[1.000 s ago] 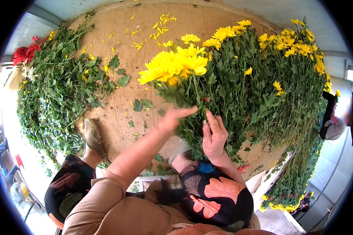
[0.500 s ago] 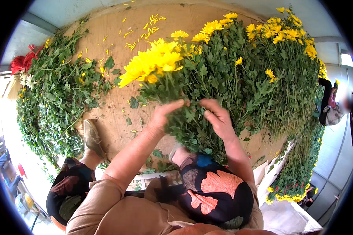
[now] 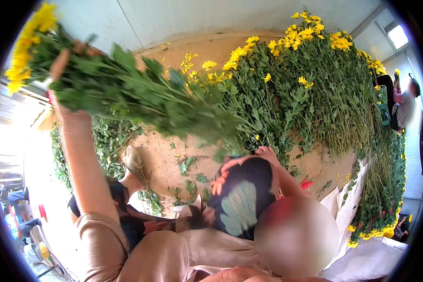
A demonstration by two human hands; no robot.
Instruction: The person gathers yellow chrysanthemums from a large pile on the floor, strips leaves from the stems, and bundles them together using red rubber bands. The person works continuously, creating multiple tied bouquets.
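A bunch of yellow chrysanthemums [image 3: 122, 80] with long leafy stems is raised at the upper left, its flower heads outermost. My left hand [image 3: 63, 61] is shut around the stems just below the flowers, with leaves covering part of the fingers. The stems slope down to the right and blur with motion toward my right knee. My right hand [image 3: 266, 152] is low beside that knee, next to the leafy stems of the flower pile. The knee partly hides it, so its grip does not show. Red strips [image 3: 306, 184] lie near my right forearm.
A large pile of yellow chrysanthemums [image 3: 305, 98] covers the right side of the brown board [image 3: 174, 160]. Loose green stems [image 3: 110, 145] lie at the left by my shoe [image 3: 135, 164]. Fallen petals [image 3: 188, 61] are scattered toward the back. Other people sit at far right.
My left hand has swung the bunch up and far to the left. My right hand has come away from the bunch and moved down beside my right knee. The head view has shifted.
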